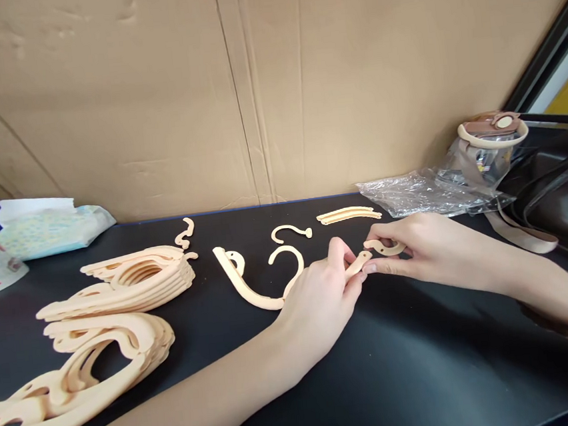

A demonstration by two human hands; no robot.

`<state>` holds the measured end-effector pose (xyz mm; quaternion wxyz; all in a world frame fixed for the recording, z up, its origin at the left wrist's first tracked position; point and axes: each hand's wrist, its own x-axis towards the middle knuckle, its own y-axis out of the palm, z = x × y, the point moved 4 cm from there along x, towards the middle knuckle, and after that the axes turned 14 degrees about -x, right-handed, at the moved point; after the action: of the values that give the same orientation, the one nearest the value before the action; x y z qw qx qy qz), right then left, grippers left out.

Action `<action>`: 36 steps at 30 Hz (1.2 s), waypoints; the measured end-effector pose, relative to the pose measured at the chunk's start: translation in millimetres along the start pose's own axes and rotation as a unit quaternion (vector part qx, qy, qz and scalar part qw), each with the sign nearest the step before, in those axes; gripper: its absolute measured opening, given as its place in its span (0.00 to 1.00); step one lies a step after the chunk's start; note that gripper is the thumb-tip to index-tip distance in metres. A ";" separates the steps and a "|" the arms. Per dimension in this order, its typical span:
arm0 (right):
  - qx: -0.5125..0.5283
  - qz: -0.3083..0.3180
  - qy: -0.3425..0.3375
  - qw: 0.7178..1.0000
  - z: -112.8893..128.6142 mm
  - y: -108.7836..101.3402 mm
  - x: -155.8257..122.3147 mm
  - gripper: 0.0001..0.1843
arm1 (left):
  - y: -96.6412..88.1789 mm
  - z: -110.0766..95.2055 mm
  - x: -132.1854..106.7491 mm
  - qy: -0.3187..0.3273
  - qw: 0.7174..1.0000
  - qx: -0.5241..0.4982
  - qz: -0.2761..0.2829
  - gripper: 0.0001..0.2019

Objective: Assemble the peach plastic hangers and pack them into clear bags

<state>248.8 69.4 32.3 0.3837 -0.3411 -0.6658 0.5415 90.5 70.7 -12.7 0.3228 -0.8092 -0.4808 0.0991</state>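
Observation:
My left hand [315, 304] is closed on a beige plastic hanger arm [358, 266]; its end with a small hole sticks out past the fingertips, and the rest is hidden. My right hand [425, 246] pinches a small curved beige plastic piece [386, 248] close beside that end. Whether the two pieces touch, I cannot tell. Just left of my left hand lies a curved beige hanger part [246, 295], with a hook-shaped curve [299, 262] running partly behind the hand. A loose beige hanger hook [293, 230] rests behind them, and slim beige strips [348, 215] lie to its right.
Two stacks of beige hanger parts [120, 289] fill the left of the black table [405, 375]. A small wavy piece [185, 232] lies behind them. Wet wipes [65, 231] stand back left. Clear plastic wrap [407, 194], a transparent cup [492, 153] and a black bag [558, 193] are right.

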 end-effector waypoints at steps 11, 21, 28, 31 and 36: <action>-0.080 -0.027 -0.035 0.996 10.4 3.8 -3.5 0.24 | -1.3 -1.1 -2.3 -0.017 0.999 -0.024 0.027 0.12; -0.308 -0.180 -0.107 0.928 26.8 5.0 -7.7 0.26 | -0.8 -0.5 -5.0 -0.018 0.998 -0.034 0.046 0.10; -0.348 -0.201 -0.157 0.902 29.0 8.1 -6.7 0.23 | -1.3 0.3 -3.2 -0.016 0.997 -0.049 0.053 0.11; -0.353 -0.196 -0.172 0.899 28.1 9.5 -5.6 0.23 | -1.6 0.7 -2.6 -0.015 0.997 -0.052 0.054 0.11; -0.324 -0.219 -0.195 0.899 28.6 7.5 -4.1 0.25 | -1.9 -0.3 -2.8 -0.010 0.997 -0.055 0.061 0.11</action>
<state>225.8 54.1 21.0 0.2233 -0.1795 -0.9239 0.2537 87.9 68.8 -11.7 0.2666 -0.8527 -0.4379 0.0999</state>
